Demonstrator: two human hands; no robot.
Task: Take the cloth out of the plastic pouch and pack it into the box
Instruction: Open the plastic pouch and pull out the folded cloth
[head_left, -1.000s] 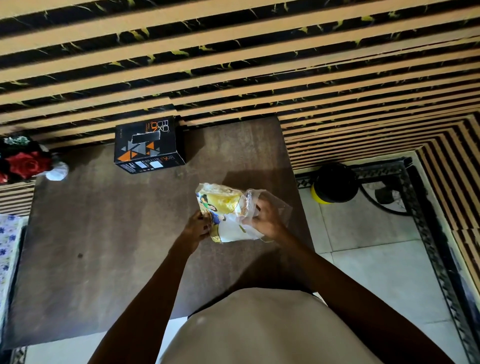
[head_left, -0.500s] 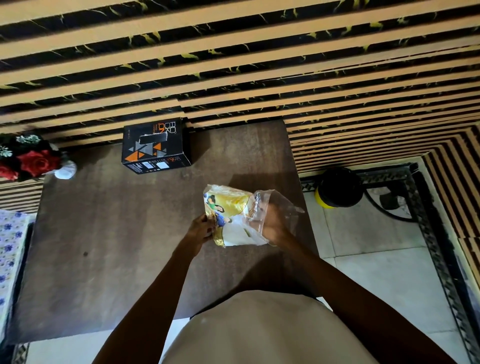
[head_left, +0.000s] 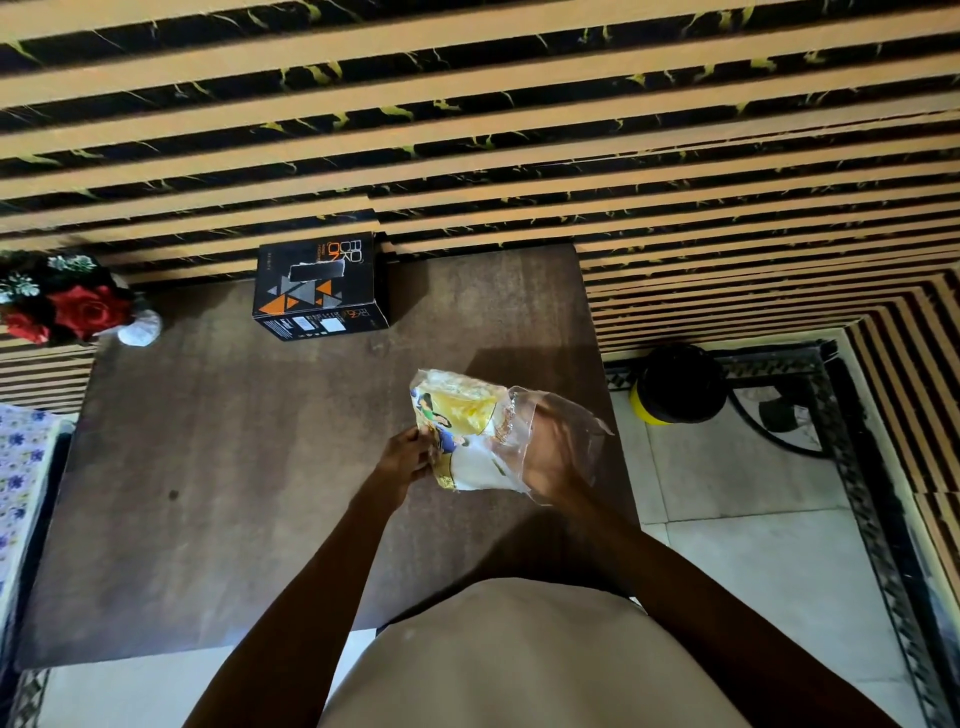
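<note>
Left hand: the left hand (head_left: 408, 457) pinches the left edge of the clear plastic pouch (head_left: 563, 441), the fingers closed on it
Right hand: the right hand (head_left: 548, 457) is pushed inside the open right end of the pouch and seen through the film; if its fingers close on the cloth I cannot tell
Cloth: the folded yellow and white printed cloth (head_left: 460, 431) sits in the left part of the pouch, held above the right side of the table
Table: dark brown wooden table (head_left: 208, 467)
Box: the black cardboard box with orange and grey triangles (head_left: 319, 286) stands at the far edge of the table, well apart from the hands, its top closed
Far left: red artificial roses (head_left: 78, 312) at the table corner
</note>
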